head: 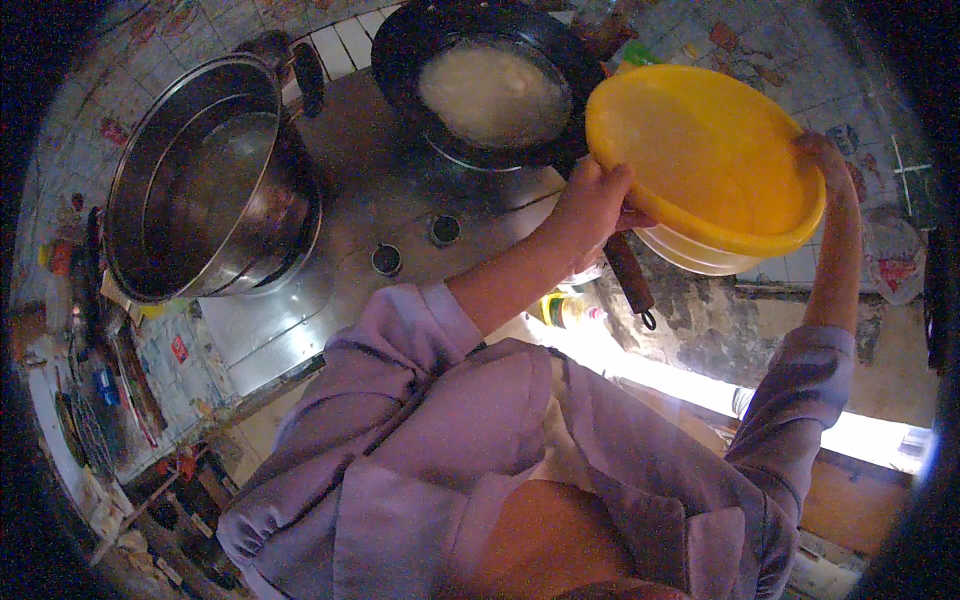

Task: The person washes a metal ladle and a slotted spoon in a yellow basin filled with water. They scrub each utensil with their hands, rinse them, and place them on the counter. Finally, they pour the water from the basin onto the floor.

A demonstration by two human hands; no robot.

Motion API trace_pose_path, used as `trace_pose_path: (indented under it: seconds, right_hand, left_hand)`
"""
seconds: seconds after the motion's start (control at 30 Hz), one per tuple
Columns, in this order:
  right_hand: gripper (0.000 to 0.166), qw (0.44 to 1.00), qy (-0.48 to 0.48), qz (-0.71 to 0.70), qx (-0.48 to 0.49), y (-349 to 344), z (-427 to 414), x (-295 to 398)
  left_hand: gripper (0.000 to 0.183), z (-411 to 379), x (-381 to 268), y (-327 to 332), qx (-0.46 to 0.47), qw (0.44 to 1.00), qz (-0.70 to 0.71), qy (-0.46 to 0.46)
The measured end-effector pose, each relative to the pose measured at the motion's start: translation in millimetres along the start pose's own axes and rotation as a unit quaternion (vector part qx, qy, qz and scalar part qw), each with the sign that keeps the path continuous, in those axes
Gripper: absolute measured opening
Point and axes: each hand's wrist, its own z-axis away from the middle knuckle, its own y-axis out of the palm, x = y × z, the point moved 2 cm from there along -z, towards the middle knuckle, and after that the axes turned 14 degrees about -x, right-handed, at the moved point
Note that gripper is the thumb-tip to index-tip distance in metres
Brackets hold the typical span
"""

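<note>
A yellow plastic basin [705, 150] is tilted at the upper right, close beside a black wok [390, 67]. My left hand [600, 199] grips the basin's near left rim. At its right rim, my right hand [825, 157] holds on too, partly hidden behind the arm's end. A pale, cloudy liquid [495, 94] lies in the wok, which sits on the stove. The wok's brown handle [630, 277] points down towards me, below my left hand. Under the basin shows the side of a pale container [697, 255].
A large steel pot [202, 187] stands on the left of the steel gas stove [277, 330], whose two knobs [446, 229] face me. An oil bottle [570, 311] lies below my left wrist. Utensils [112, 390] crowd the far left; a plastic bag [892, 259] hangs at the far right.
</note>
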Motion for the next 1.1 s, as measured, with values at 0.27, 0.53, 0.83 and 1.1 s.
trace_pose_path:
  seconds: [0.27,0.53,0.83,1.1]
  right_hand:
    - [0.024,0.999,-0.007,0.037,-0.027,7.5,20.6,14.2]
    - [0.032,0.991,-0.004,-0.081,-0.103,12.7,72.8,-36.5]
    - [0.031,0.958,-0.021,-0.226,-0.176,38.9,178.4,-66.3]
    - [0.029,0.889,0.017,-0.291,-0.353,-4.8,339.4,-155.2]
  left_hand:
    - [0.022,-1.6,-3.4,-0.6,0.004,1.0,-0.006,0.02]
    - [0.028,-6.3,-18.1,10.9,0.073,0.979,-0.15,0.12]
    - [0.03,21.3,-4.5,32.8,0.135,0.94,-0.242,0.197]
    - [0.027,85.0,77.3,68.1,0.224,0.927,-0.297,0.048]
